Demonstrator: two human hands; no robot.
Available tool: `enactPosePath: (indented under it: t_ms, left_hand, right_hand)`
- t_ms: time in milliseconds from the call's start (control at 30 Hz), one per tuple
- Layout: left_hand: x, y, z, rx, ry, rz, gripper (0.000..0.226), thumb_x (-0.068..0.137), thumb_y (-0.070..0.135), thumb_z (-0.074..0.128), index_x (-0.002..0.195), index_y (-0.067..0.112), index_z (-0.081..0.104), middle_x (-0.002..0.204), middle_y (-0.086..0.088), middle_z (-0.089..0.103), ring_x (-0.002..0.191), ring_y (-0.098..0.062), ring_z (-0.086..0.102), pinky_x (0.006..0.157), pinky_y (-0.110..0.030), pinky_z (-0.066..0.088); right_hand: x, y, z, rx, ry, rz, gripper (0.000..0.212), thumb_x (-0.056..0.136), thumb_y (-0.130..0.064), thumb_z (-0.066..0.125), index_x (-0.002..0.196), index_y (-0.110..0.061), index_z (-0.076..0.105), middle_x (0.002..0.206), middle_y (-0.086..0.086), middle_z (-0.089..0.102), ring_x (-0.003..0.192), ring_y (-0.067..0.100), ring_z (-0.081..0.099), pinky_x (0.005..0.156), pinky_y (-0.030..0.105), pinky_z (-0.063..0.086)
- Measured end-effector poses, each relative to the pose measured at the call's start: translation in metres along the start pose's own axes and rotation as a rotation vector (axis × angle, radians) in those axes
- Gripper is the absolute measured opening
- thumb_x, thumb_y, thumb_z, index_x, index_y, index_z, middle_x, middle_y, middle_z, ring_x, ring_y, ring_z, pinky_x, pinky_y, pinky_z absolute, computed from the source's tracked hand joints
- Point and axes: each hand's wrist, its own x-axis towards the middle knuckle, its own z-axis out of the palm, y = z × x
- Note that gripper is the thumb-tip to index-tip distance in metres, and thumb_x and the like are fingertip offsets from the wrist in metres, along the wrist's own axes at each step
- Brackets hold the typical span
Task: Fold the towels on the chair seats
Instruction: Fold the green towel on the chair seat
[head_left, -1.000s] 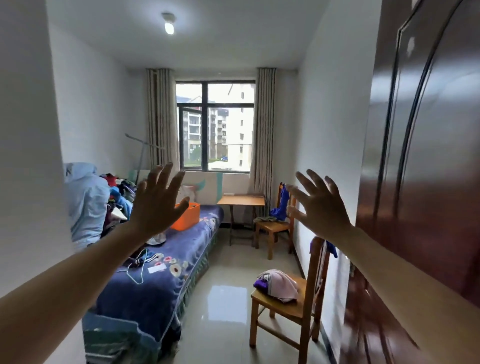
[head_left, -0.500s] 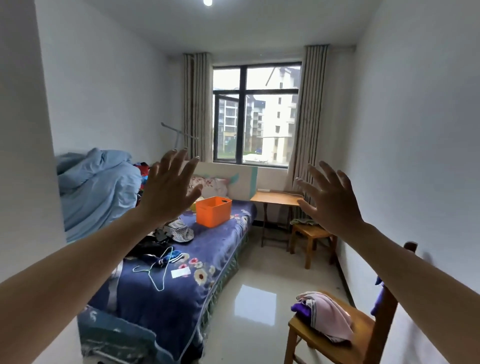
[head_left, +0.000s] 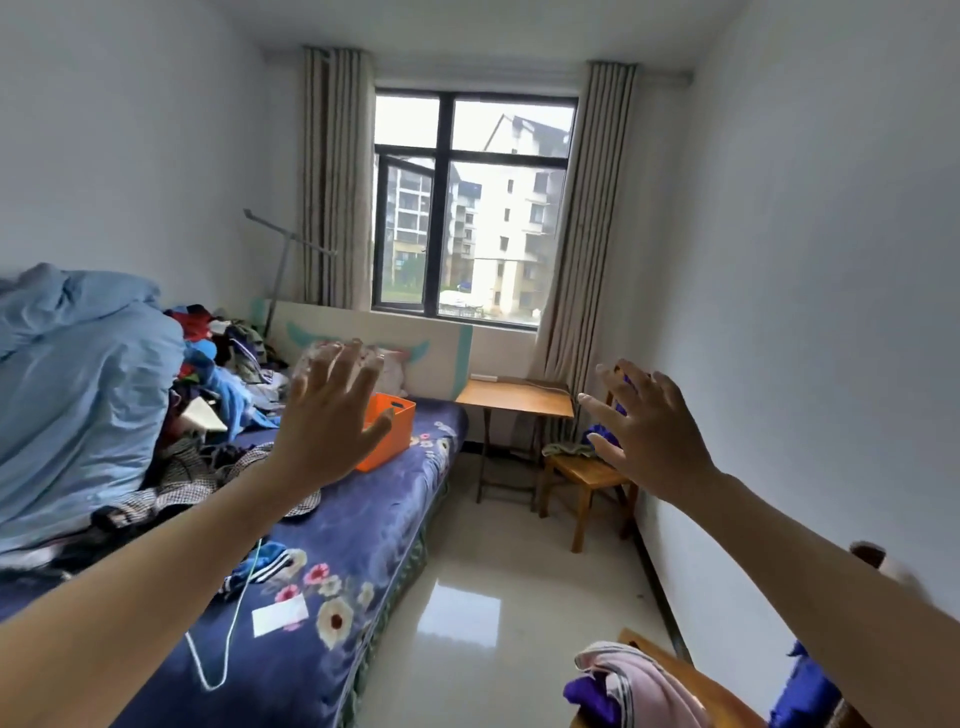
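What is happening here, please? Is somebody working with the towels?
A person stands in a bedroom with both arms stretched forward. The left hand and the right hand are open, fingers spread, and hold nothing. No towel is touched yet. A pink towel lies crumpled over a purple towel on the near chair. A greenish cloth lies on the far chair.
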Motion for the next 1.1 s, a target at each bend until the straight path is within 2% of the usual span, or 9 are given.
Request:
enactPosePath:
  t_ms: [133, 233, 300, 433, 567, 733, 933, 1000, 1100]
  left_hand:
    - [0.03, -0.006, 0.074, -0.058, -0.068, -0.068, 0.059, 0.073, 0.049, 0.033, 0.119, 0.012, 0.041, 0.129, -0.024, 0.05, 0.115, -0.048, 0.047, 0.082, -0.061, 0.044]
    - [0.069, 0.006, 0.13, -0.062, -0.097, -0.086, 0.076, 0.071, 0.054, 0.025, 0.125, 0.006, 0.048, 0.137, -0.022, 0.043, 0.124, -0.045, 0.038, 0.09, -0.059, 0.04]
    - [0.096, 0.014, 0.158, -0.054, -0.095, -0.069, 0.078, 0.071, 0.054, 0.024, 0.127, 0.006, 0.05, 0.14, -0.021, 0.041, 0.127, -0.044, 0.036, 0.093, -0.059, 0.038]
    - [0.153, 0.019, 0.213, -0.044, -0.109, -0.026, 0.066, 0.074, 0.05, 0.031, 0.123, 0.009, 0.047, 0.135, -0.022, 0.047, 0.122, -0.045, 0.043, 0.087, -0.061, 0.042]
    - [0.192, 0.018, 0.267, 0.008, -0.116, 0.027, 0.053, 0.076, 0.044, 0.037, 0.118, 0.012, 0.042, 0.126, -0.023, 0.054, 0.111, -0.045, 0.053, 0.078, -0.057, 0.048]
    - [0.219, -0.012, 0.344, 0.066, -0.181, 0.039, 0.054, 0.074, 0.045, 0.038, 0.115, 0.012, 0.045, 0.12, -0.021, 0.058, 0.106, -0.041, 0.056, 0.074, -0.054, 0.051]
    - [0.275, -0.071, 0.442, 0.042, -0.222, 0.008, 0.057, 0.075, 0.045, 0.037, 0.117, 0.009, 0.052, 0.122, -0.022, 0.057, 0.108, -0.043, 0.055, 0.076, -0.056, 0.049]
    - [0.301, -0.087, 0.472, -0.001, -0.236, -0.01, 0.062, 0.075, 0.045, 0.035, 0.119, 0.006, 0.056, 0.127, -0.022, 0.054, 0.113, -0.044, 0.051, 0.08, -0.058, 0.047]
    - [0.348, -0.109, 0.523, -0.03, -0.213, 0.019, 0.062, 0.075, 0.044, 0.038, 0.116, 0.003, 0.059, 0.125, -0.023, 0.055, 0.112, -0.044, 0.052, 0.079, -0.058, 0.047]
  right_hand:
    - [-0.002, 0.021, 0.065, 0.011, -0.029, 0.065, 0.052, 0.055, -0.028, 0.087, 0.102, -0.011, 0.072, 0.115, 0.019, 0.065, 0.108, 0.041, 0.06, 0.082, 0.061, 0.047]
    - [0.001, 0.05, 0.122, 0.002, -0.016, 0.069, 0.052, 0.056, -0.029, 0.087, 0.102, -0.011, 0.072, 0.116, 0.019, 0.065, 0.109, 0.041, 0.06, 0.082, 0.062, 0.046]
    - [0.007, 0.064, 0.157, -0.009, -0.023, 0.049, 0.052, 0.056, -0.03, 0.086, 0.102, -0.012, 0.072, 0.116, 0.019, 0.065, 0.108, 0.041, 0.06, 0.083, 0.06, 0.047]
    - [0.025, 0.083, 0.23, -0.009, -0.013, 0.023, 0.051, 0.057, -0.035, 0.085, 0.101, -0.014, 0.072, 0.117, 0.016, 0.065, 0.109, 0.038, 0.061, 0.085, 0.058, 0.046]
    - [0.043, 0.103, 0.302, 0.052, -0.029, 0.089, 0.052, 0.059, -0.034, 0.085, 0.104, -0.013, 0.071, 0.118, 0.017, 0.064, 0.11, 0.038, 0.06, 0.087, 0.059, 0.045]
    - [0.059, 0.107, 0.398, 0.036, -0.094, 0.034, 0.053, 0.059, -0.037, 0.084, 0.105, -0.013, 0.07, 0.118, 0.018, 0.064, 0.109, 0.038, 0.06, 0.087, 0.057, 0.046]
    - [0.098, 0.104, 0.511, -0.068, -0.172, -0.183, 0.055, 0.06, -0.044, 0.081, 0.108, -0.018, 0.07, 0.123, 0.014, 0.063, 0.113, 0.035, 0.059, 0.09, 0.054, 0.047]
    - [0.116, 0.11, 0.542, -0.093, -0.191, -0.186, 0.055, 0.06, -0.045, 0.081, 0.107, -0.02, 0.07, 0.123, 0.013, 0.063, 0.114, 0.033, 0.059, 0.091, 0.051, 0.047]
    - [0.145, 0.127, 0.59, -0.101, -0.215, -0.087, 0.055, 0.059, -0.04, 0.083, 0.108, -0.017, 0.07, 0.12, 0.014, 0.064, 0.112, 0.034, 0.06, 0.09, 0.053, 0.047]
